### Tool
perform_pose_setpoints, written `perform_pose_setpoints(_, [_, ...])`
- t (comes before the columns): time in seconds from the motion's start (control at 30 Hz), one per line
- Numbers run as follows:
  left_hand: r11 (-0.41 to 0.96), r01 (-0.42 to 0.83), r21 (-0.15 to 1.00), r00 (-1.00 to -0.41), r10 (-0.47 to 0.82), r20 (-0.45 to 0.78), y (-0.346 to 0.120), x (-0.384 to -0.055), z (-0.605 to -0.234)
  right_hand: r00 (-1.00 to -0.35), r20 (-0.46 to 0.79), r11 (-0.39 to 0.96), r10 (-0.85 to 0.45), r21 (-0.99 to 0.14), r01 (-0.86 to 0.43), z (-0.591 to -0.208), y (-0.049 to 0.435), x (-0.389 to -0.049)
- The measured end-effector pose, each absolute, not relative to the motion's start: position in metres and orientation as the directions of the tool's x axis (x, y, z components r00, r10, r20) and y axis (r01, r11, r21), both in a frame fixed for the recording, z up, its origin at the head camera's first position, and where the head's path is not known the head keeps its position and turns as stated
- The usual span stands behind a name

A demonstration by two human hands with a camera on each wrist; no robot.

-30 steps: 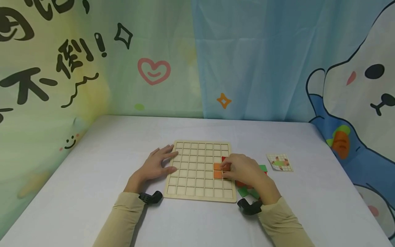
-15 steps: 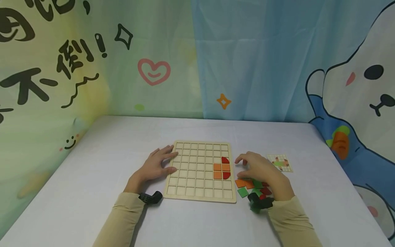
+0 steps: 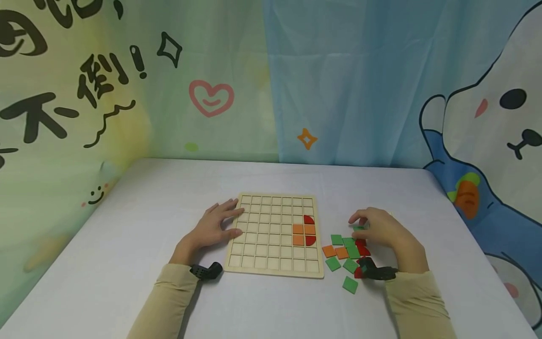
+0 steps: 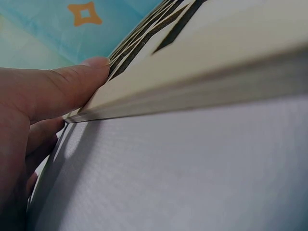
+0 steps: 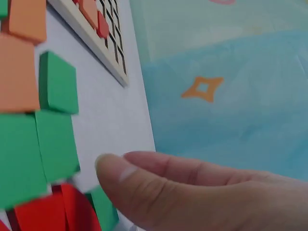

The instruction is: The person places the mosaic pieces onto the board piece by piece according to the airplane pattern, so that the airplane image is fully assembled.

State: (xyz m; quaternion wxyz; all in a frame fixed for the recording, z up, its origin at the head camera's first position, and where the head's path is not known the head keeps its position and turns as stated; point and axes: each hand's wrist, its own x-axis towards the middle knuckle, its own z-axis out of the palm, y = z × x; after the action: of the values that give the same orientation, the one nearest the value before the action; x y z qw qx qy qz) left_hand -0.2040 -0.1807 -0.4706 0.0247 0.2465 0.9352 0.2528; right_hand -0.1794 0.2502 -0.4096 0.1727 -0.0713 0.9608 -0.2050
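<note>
Right hand [image 3: 381, 230]: over the far end of my loose tiles, narrow gap between thumb and fingers, nothing pinched.
Left hand [image 3: 216, 225]: my fingers spread, touching the board [image 3: 267, 240] at its left edge.
Loose tiles: two orange [image 3: 341, 253], at least six green [image 3: 332, 263]; reds [image 3: 362, 250] partly hidden, uncounted.
On board: three orange, two red, towards the right.
Room: one loose orange just beside the board's right edge; table [image 3: 271, 306] runs well past its far edge.
Writing: 不倒 on the curtain [image 3: 233, 136], left.
</note>
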Motion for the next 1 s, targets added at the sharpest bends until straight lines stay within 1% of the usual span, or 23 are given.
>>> perform_pose_setpoints(0.2, [0.755,0.45,0.477,-0.877,0.475,0.076,-0.181,-0.204,-0.47,-0.932,-0.324,0.904,-0.165,-0.428,-0.011,-0.409,0.26,-0.179])
perform_pose_setpoints(0.33, [0.751,0.45,0.484,-0.876,0.477,0.075,-0.182,-0.204,-0.471,-0.934,-0.324,0.905,-0.148,-0.425,0.004,-0.409,0.264,-0.178])
perform_pose_setpoints(0.73, [0.753,0.454,0.476,-0.875,0.478,0.079,-0.182,-0.204,-0.47,-0.939,-0.311,0.893,-0.145,-0.45,0.012,-0.418,0.273,-0.177])
perform_pose_setpoints(1.0, [0.756,0.443,0.482,-0.879,0.471,0.07,-0.182,-0.204,-0.471,-0.942,-0.293,0.885,-0.163,-0.465,-0.008,-0.419,0.271,-0.178])
